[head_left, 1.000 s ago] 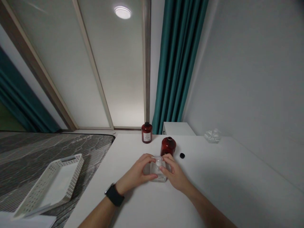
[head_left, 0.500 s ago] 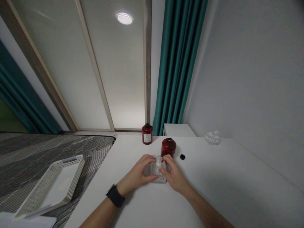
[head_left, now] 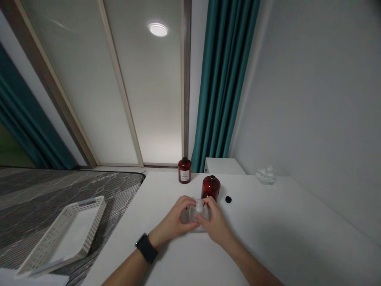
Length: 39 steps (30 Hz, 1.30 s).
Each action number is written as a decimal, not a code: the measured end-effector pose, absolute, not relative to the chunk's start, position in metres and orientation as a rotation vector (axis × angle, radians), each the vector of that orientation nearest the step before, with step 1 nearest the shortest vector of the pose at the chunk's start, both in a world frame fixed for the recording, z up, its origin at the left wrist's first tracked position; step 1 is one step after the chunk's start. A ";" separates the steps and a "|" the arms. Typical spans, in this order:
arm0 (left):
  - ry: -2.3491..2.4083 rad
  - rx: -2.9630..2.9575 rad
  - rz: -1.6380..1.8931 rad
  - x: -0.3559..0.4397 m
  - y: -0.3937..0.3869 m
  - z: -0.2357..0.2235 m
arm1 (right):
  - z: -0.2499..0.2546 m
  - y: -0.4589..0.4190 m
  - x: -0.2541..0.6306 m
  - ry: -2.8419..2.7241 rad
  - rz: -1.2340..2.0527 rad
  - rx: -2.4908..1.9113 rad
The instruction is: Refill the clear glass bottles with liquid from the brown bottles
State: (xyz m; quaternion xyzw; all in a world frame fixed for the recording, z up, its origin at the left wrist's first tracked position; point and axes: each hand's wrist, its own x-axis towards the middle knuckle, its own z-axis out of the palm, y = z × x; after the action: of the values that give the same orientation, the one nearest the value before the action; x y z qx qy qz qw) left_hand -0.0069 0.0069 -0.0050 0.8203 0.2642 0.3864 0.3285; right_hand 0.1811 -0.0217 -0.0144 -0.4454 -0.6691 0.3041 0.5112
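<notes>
Between my hands, on the white table, stands a clear, squarish bottle [head_left: 193, 216] with a pale translucent top [head_left: 199, 204]. My left hand [head_left: 177, 221], with a black watch on its wrist, curves round the bottle's left side, thumb at the front. On the other side, the fingers and thumb of my right hand [head_left: 216, 224] close on the upper part near the top. Just behind them is a dark red-brown bottle [head_left: 210, 186] with its neck uncapped. To its right lies a small black cap [head_left: 228, 199].
A second red-brown bottle [head_left: 184, 171], black-capped and labelled, stands at the table's far edge. Crumpled clear plastic [head_left: 266, 175] lies by the wall at the back right. Lower left, beside the white table [head_left: 166, 260], there is a white perforated basket [head_left: 94, 227].
My right thumb has shifted lower and a little left across the front of the clear bottle. Both hands stay around it, and the view has tilted slightly.
</notes>
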 end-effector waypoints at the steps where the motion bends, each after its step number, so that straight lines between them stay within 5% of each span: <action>1: 0.697 2.144 1.014 -0.007 0.006 -0.005 | -0.014 -0.022 0.180 -1.600 0.725 -1.080; 39: 0.726 2.031 0.969 -0.007 0.006 -0.004 | -0.024 -0.019 0.190 -1.413 0.896 -0.995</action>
State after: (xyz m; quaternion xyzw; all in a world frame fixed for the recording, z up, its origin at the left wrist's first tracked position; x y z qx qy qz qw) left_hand -0.0069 0.0061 -0.0042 0.7950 0.2841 0.3792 0.3787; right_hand 0.1903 -0.0185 -0.0242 -0.4224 -0.6001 0.3805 0.5627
